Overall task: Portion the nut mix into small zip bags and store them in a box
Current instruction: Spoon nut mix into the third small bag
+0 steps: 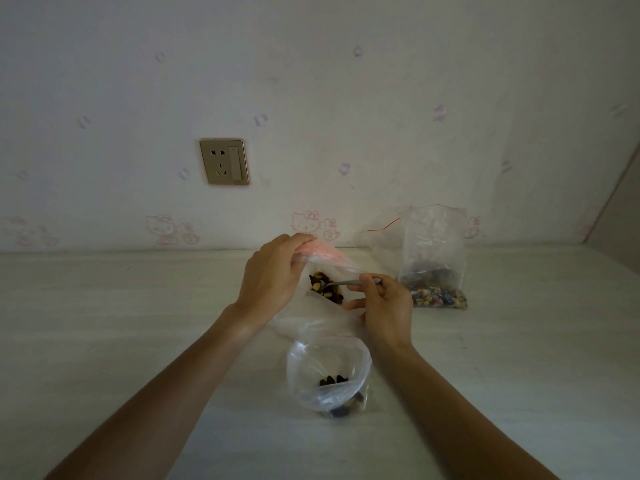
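Nuts lie in the bottom of a small open zip bag (pixel 329 374) standing nearest on the pale table (pixel 121 323). Beyond it the left hand (pixel 268 275) grips the pink-edged mouth of the nut-mix bag (pixel 323 271), while the right hand (pixel 384 306) pinches a metal spoon (pixel 341 283) dipped into it. Farther right, near the wall (pixel 311 98), stands another filled bag (pixel 433 261).

Three clear plastic zip bags hold nut mix: one with a red seal strip standing at the wall (pixel 433 258), one pink-edged bag held open at the middle (pixel 325 268), and one nearest bag sitting open on the table (pixel 329 372). One thin metal spoon (pixel 349 283) is there. Two bare hands show, and one beige wall socket plate (pixel 224 161).
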### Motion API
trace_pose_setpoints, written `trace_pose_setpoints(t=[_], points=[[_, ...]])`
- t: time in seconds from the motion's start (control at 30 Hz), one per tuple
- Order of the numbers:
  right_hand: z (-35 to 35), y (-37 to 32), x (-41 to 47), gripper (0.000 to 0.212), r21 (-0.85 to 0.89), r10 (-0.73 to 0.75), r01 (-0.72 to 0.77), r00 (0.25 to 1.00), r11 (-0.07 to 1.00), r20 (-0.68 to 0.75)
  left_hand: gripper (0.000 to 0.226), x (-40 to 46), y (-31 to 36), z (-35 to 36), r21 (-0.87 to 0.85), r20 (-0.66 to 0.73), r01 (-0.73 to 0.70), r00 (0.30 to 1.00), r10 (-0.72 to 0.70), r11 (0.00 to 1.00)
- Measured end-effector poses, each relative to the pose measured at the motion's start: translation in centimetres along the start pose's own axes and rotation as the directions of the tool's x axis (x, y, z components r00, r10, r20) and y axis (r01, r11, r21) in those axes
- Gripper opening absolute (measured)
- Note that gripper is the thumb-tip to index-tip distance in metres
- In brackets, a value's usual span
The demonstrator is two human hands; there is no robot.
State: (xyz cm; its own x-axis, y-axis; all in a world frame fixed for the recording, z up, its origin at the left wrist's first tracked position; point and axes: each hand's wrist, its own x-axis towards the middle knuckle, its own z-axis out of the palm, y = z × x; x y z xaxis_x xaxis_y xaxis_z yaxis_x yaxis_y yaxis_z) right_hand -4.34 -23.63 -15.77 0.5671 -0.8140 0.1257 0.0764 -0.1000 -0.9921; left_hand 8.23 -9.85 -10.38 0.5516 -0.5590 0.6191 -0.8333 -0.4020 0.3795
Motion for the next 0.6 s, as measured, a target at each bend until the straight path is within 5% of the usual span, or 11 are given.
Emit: trace_pose_setpoints(t=[0.23, 0.43, 0.6], points=[[-1.7, -1.4, 0.0, 0.017, 0.106, 0.062, -0.062, 0.998, 0.992, 0.005, 0.038, 1.2, 0.3, -1.0, 0.101, 0.008, 0.047, 0.999, -0.048, 0.994], [-3.7, -3.6, -0.9, 0.017, 0.12, 0.048, -0.05, 0.999, 0.991, 0.019, 0.062, -0.2, 0.4, -2.3, 0.029, 0.112, 0.129, 0.985, -0.131, 0.991], [-6.3, -6.1, -3.1, 0.019, 0.128, 0.033, -0.047, 0.993, 0.991, 0.11, 0.043, -3.5, 2.2, -4.3, -0.017, -0.091, -0.003, 0.996, 0.001, 1.0]])
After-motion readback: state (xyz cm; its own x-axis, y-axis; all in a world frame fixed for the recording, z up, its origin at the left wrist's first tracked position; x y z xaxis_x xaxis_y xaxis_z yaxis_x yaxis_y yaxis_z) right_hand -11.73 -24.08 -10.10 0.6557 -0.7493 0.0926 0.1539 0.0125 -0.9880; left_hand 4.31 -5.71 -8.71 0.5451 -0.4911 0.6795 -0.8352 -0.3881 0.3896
